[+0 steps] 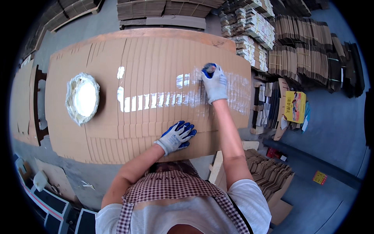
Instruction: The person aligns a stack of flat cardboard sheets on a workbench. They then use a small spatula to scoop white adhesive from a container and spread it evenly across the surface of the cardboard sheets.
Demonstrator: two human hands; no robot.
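Overlapping flat cardboard sheets (156, 74) lie fanned out in front of me, their edges forming narrow steps. White glue (152, 100) is spread across them in a long band, thin and streaky toward the right. My right hand (215, 82), in a white glove with a blue palm, is closed around what looks like a glue brush (210, 68); only its dark, rounded end shows, and the bristles are mostly hidden. My left hand (177, 137), gloved alike, rests on the near part of the sheets with its fingers stretched out. A bowl (71, 99) of white glue, its rim crusted, sits on the cardboard at the left.
The wooden tabletop (156, 32) shows along the far edge. Bundled cardboard stacks (298, 50) stand beyond and to the right. A yellow box (295, 107) sits at the right. More folded cardboard (269, 173) is beside my right arm, and a machine (48, 202) is at lower left.
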